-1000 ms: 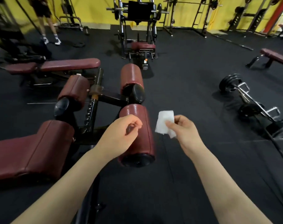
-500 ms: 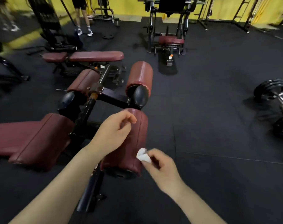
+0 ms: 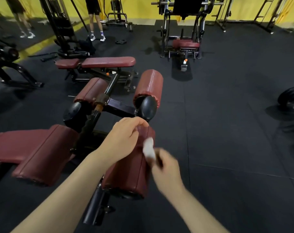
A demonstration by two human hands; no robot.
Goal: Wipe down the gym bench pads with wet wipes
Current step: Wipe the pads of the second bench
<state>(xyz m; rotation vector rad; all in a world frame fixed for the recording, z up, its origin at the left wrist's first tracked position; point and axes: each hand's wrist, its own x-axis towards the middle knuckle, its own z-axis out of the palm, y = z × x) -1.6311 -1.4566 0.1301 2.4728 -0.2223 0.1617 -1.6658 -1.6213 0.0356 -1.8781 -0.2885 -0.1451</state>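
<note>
Pressing bunched white wipe [image 3: 148,149] on maroon roller pad [image 3: 131,172], right hand [image 3: 166,169] blurred.

A single wide-angle view from a camera worn on the person's head looks forward and steeply down, so both bare forearms rise from the bottom edge and the left hand [image 3: 124,135] and right hand [image 3: 166,167] sit close below the lens near the centre. The nearest roller pad [image 3: 131,172] lies directly beneath the camera, while the black rubber floor [image 3: 227,132] stretches away to a yellow wall [image 3: 139,7] along the top edge. Straight lines bow toward the edges, and no second view overlaps this one.
</note>
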